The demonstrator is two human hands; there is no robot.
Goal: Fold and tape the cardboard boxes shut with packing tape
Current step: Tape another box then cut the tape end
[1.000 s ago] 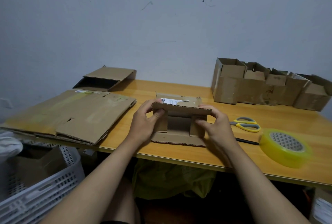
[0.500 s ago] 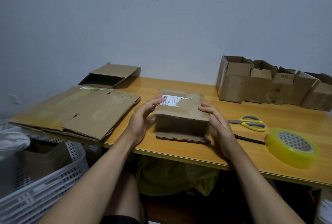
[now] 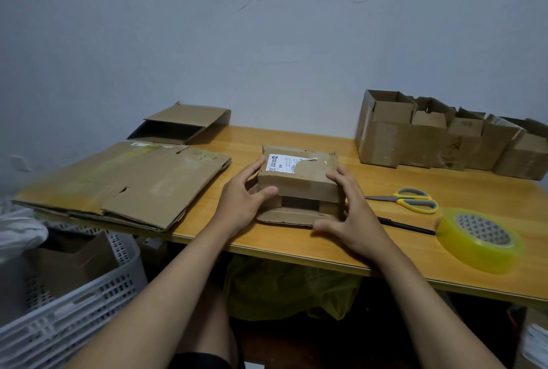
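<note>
A small cardboard box [image 3: 299, 179] with a white shipping label on top sits near the front middle of the wooden table [image 3: 296, 250]. Its top front flap is folded down; a gap and a bottom flap show below it. My left hand [image 3: 241, 199] grips the box's left corner, thumb on the front flap. My right hand [image 3: 353, 211] rests against the right side with spread fingers, thumb low by the bottom flap. A roll of clear yellowish packing tape [image 3: 482, 238] lies flat at the right front edge.
Yellow-handled scissors [image 3: 415, 201] and a black pen [image 3: 406, 226] lie between box and tape. Flattened cardboard [image 3: 127, 179] covers the table's left; an open flat box [image 3: 181, 125] sits behind it. Several open boxes [image 3: 444, 140] line the back right. A white basket [image 3: 74, 294] stands below left.
The top flap, held upright a second ago, has been folded down over the box's front. Both hands moved from the flap edge to the box's sides.
</note>
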